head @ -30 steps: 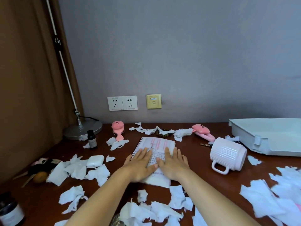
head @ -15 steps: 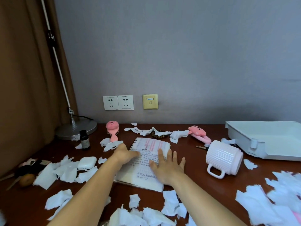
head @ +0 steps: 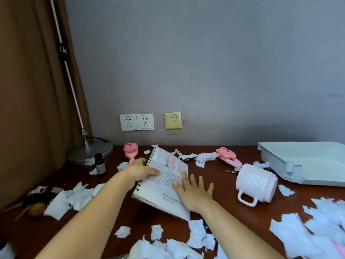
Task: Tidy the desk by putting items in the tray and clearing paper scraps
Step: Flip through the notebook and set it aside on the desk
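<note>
Gripping the notebook [head: 164,186] by its spiral edge, my left hand [head: 140,171] curls round it; that side seems raised off the desk [head: 220,184]. Right hand [head: 194,191] flat on the page, fingers spread. Tray [head: 274,161] far right, well apart. Paper scraps [head: 302,232] all around.

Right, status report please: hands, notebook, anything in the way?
Left hand grips notebook by spiral edge, that side raised. Right hand flat on the page. Tipped mug lies between notebook and tray.
</note>
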The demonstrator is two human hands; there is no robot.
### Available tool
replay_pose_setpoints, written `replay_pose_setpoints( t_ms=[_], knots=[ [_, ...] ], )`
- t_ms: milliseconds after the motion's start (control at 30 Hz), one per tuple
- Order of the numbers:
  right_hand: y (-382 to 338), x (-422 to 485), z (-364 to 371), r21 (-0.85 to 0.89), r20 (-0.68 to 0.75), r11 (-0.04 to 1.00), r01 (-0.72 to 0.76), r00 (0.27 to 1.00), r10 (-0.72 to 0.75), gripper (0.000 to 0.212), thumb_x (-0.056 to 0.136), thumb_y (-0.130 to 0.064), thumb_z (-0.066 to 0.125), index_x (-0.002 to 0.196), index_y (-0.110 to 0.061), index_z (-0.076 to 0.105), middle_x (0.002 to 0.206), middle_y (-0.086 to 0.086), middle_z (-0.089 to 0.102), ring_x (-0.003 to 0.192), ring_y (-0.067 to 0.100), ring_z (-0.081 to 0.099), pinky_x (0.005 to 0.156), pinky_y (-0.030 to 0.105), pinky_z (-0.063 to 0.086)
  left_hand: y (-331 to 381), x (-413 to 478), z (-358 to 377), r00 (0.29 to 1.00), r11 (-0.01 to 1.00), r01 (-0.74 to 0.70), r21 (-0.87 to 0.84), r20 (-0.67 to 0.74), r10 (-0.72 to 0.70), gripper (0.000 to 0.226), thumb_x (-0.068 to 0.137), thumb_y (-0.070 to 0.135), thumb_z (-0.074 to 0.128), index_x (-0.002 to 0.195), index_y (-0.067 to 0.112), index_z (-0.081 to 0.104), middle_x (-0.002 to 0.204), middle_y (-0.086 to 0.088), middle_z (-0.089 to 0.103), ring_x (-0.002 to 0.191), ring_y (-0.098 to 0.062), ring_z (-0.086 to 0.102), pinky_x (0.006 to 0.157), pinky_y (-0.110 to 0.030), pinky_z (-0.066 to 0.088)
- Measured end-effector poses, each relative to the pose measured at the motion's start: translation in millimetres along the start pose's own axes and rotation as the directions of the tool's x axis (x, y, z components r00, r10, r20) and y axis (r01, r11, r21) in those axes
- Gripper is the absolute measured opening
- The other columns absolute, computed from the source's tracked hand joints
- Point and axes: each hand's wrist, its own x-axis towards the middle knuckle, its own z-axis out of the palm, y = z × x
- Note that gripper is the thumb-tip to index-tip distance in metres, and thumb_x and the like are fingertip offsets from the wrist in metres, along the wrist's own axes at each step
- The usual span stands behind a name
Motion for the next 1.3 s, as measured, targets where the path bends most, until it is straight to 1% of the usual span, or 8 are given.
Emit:
replay_pose_setpoints(
  t_ms=[133, 300, 467, 600, 767, 1000, 1100, 1300],
  knots=[
    [0, -6, -11, 0.079, 0.003, 0.997, 0.010, 1.000, -0.011, 0.070, 0.091, -0.066, 0.008, 0.148, -0.034, -0.018, 0.161, 0.003, -0.010, 0.147, 0.032, -0.010, 0.115, 0.056, -0.008, 22, -23, -7, 0.982, 0.987, -0.158, 0.014, -0.100, 0.158, 0.037, 0.079, 0.003, 0.072, 0.106, 0.009, 0.048, 0.105, -0.012, 0.063, 0.080, -0.025, 0.063, 0.069, -0.035, 0.055],
    [-2, -20, -34, 0.227, -0.134, 0.963, 0.143, 0.984, -0.114, 0.069, 0.091, -0.066, 0.011, 0.149, -0.036, -0.014, 0.161, 0.001, 0.000, 0.149, 0.028, 0.000, 0.118, 0.053, 0.001, 50, -59, -10, 0.887, 0.917, -0.392, 0.081, -0.233, 0.399, 0.044, 0.079, 0.009, 0.073, 0.114, 0.018, 0.048, 0.111, -0.001, 0.060, 0.098, -0.023, 0.063, 0.083, -0.041, 0.055],
    [-3, -50, -81, 0.472, -0.276, 0.835, 0.282, 0.947, -0.163, 0.072, 0.095, -0.057, 0.026, 0.150, -0.030, -0.013, 0.161, -0.004, 0.004, 0.147, 0.022, 0.013, 0.117, 0.043, 0.017, 67, -101, 7, 0.835, 0.871, -0.490, 0.020, -0.274, 0.476, 0.046, 0.081, 0.014, 0.073, 0.116, 0.026, 0.045, 0.107, 0.001, 0.065, 0.092, -0.022, 0.068, 0.084, -0.046, 0.056],
    [7, -81, -114, 0.559, -0.359, 0.757, 0.339, 0.921, -0.148, 0.071, 0.099, -0.045, 0.032, 0.151, -0.024, -0.013, 0.157, -0.002, 0.023, 0.141, 0.019, 0.031, 0.110, 0.032, 0.028, 76, -130, 36, 0.826, 0.836, -0.535, -0.125, -0.288, 0.485, 0.044, 0.083, 0.012, 0.070, 0.113, 0.028, 0.042, 0.113, -0.006, 0.066, 0.092, -0.023, 0.069, 0.076, -0.041, 0.059],
    [43, -99, -138, 0.605, -0.444, 0.710, 0.360, 0.893, -0.074, 0.074, 0.098, -0.037, 0.042, 0.152, -0.019, -0.005, 0.153, -0.003, 0.031, 0.139, 0.018, 0.035, 0.112, 0.035, 0.030, 85, -150, 82, 0.790, 0.781, -0.603, -0.161, -0.258, 0.556, 0.059, 0.085, 0.007, 0.067, 0.134, 0.023, 0.038, 0.119, 0.000, 0.060, 0.106, -0.023, 0.064, 0.090, -0.048, 0.054],
    [118, -122, -156, 0.629, -0.540, 0.726, 0.279, 0.828, 0.150, 0.077, 0.095, -0.038, 0.051, 0.152, -0.021, 0.002, 0.152, 0.004, 0.035, 0.138, 0.026, 0.037, 0.112, 0.046, 0.033, 97, -162, 159, 0.761, 0.748, -0.648, -0.143, -0.144, 0.632, 0.061, 0.088, 0.010, 0.061, 0.139, 0.026, 0.033, 0.130, 0.003, 0.056, 0.114, -0.016, 0.058, 0.099, -0.045, 0.049],
    [154, -130, -166, 0.617, -0.588, 0.749, 0.243, 0.774, 0.234, 0.071, 0.095, -0.039, 0.050, 0.151, -0.021, 0.011, 0.150, 0.006, 0.038, 0.135, 0.028, 0.041, 0.110, 0.042, 0.035, 105, -166, 194, 0.750, 0.740, -0.658, -0.135, -0.042, 0.660, 0.069, 0.090, 0.013, 0.059, 0.146, 0.025, 0.021, 0.138, 0.003, 0.051, 0.121, -0.015, 0.055, 0.104, -0.044, 0.045],
    [230, -157, -186, 0.454, -0.620, 0.890, -0.049, 0.700, 0.355, 0.061, 0.093, -0.059, 0.035, 0.147, -0.034, 0.023, 0.148, 0.008, 0.039, 0.133, 0.034, 0.041, 0.105, 0.041, 0.035, 108, -165, 267, 0.721, 0.730, -0.683, -0.028, 0.136, 0.679, 0.067, 0.074, 0.048, 0.056, 0.129, 0.043, 0.018, 0.139, 0.009, 0.049, 0.125, -0.016, 0.051, 0.102, -0.048, 0.046]
  ],
)
